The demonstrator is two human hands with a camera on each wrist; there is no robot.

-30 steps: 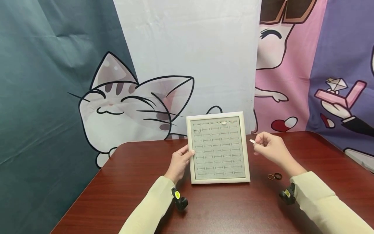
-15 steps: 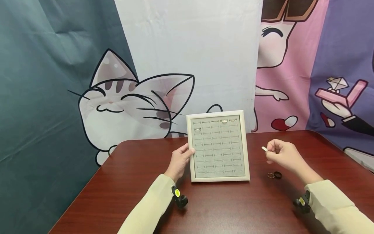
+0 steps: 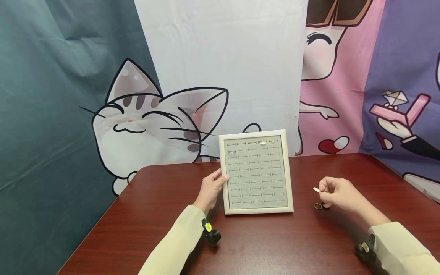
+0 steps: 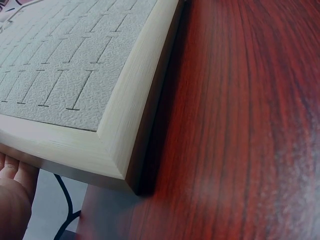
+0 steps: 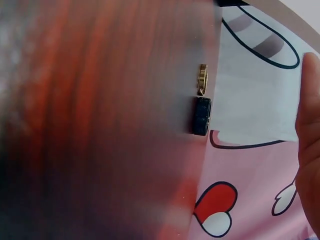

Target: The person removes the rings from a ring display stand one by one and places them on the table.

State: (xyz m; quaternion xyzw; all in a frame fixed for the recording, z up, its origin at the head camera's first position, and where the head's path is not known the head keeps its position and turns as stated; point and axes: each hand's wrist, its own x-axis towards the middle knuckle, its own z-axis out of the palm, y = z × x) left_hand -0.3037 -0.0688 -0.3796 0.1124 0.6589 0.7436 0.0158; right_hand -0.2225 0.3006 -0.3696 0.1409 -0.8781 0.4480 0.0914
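A ring display board [image 3: 256, 172] with a cream frame and a grey slotted pad stands tilted back on the table. My left hand [image 3: 209, 191] grips its left side, thumb over the front. Three rings sit in the pad: a silver one [image 3: 262, 143] and a thin one [image 3: 273, 141] in the top row, another [image 3: 232, 152] at left in the second row. Right of the board, my right hand [image 3: 338, 194] pinches a small whitish, flat-looking piece [image 3: 316, 189]. Below it lie a gold ring [image 5: 202, 80] and a black ring [image 5: 201, 116], the black one mostly hidden in the head view.
The reddish-brown wooden table [image 3: 172, 183] runs back to a printed cloth backdrop [image 3: 220, 57] with cartoon figures. A dark cable [image 4: 67, 210] hangs past the table's edge in the left wrist view.
My right hand has moved right and down, away from the board and toward the loose rings, with the whitish piece in its fingers. My left hand and the board have barely shifted.
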